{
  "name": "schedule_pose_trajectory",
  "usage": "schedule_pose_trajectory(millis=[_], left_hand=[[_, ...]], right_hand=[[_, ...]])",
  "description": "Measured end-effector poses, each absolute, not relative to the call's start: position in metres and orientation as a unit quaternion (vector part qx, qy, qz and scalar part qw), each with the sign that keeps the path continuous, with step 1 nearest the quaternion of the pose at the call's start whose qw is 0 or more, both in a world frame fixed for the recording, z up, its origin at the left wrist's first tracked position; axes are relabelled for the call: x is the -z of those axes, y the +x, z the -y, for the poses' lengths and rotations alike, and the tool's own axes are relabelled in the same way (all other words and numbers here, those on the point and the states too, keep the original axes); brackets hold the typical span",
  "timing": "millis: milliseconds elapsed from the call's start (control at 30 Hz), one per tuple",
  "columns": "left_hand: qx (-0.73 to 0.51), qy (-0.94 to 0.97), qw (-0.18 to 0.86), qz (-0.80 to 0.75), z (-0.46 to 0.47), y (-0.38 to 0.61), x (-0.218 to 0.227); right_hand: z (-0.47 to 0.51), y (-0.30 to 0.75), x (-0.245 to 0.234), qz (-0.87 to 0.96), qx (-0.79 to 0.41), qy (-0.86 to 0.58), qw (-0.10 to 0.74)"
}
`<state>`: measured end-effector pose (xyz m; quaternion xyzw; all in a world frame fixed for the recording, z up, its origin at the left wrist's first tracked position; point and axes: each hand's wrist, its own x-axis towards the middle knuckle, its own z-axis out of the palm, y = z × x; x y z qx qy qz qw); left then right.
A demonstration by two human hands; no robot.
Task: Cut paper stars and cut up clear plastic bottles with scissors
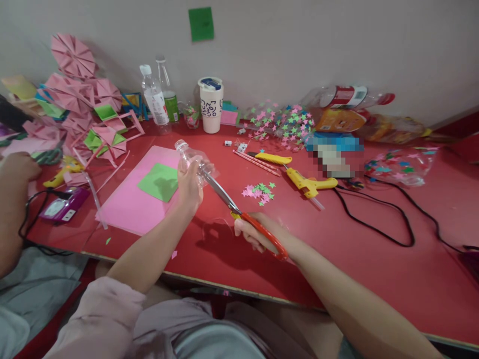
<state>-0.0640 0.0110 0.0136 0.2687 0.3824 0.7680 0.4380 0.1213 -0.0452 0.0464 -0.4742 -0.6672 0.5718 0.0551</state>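
Observation:
My left hand point(190, 185) grips the cut top part of a clear plastic bottle point(200, 160), its neck tilted up and to the left. In my right hand point(258, 230) is a large pair of scissors point(250, 219) with red and yellow handles. The blades reach up to the bottle piece and touch or overlap its cut edge; the exact contact is hard to make out. Under my left hand lie a green paper square point(159, 182) and a pink sheet point(125, 199). Small pink and green paper stars point(259, 192) are heaped right of the scissors.
A yellow glue gun point(309, 184) and a yellow utility knife point(272, 158) lie at the right, with black cables beyond. Bottles point(154, 102) and a white cup point(211, 105) stand by the wall. Pink folded-paper shapes point(82, 94) fill the left, beside a co-worker's arm point(13, 209).

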Motion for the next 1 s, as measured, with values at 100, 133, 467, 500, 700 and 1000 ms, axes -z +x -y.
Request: schedule_pose_trajectory(millis=[100,133,467,500,700,1000], left_hand=[[-0.78,0.278,0.413,-0.38,-0.0116,-0.0638,-0.0135],[-0.784,0.279,0.403,-0.381,-0.012,-0.0639,-0.0135],[-0.798,0.278,0.391,-0.364,-0.0133,-0.0643,-0.0134],[-0.796,0.279,0.39,-0.37,-0.0126,-0.0639,-0.014],[-0.78,0.282,0.398,-0.391,-0.0082,-0.0629,-0.0172],[-0.8,0.276,0.392,-0.361,-0.0116,-0.0641,-0.0152]], right_hand=[[0.0455,0.1211,-0.0461,0.67,-0.574,-0.466,0.06],[0.0459,0.1209,-0.0463,0.67,-0.575,-0.464,0.063],[0.0445,0.1202,-0.0435,0.664,-0.59,-0.456,0.062],[0.0437,0.1205,-0.042,0.661,-0.595,-0.453,0.058],[0.0467,0.1194,-0.0394,0.641,-0.612,-0.455,0.085],[0.0525,0.1134,-0.044,0.629,-0.577,-0.514,0.083]])
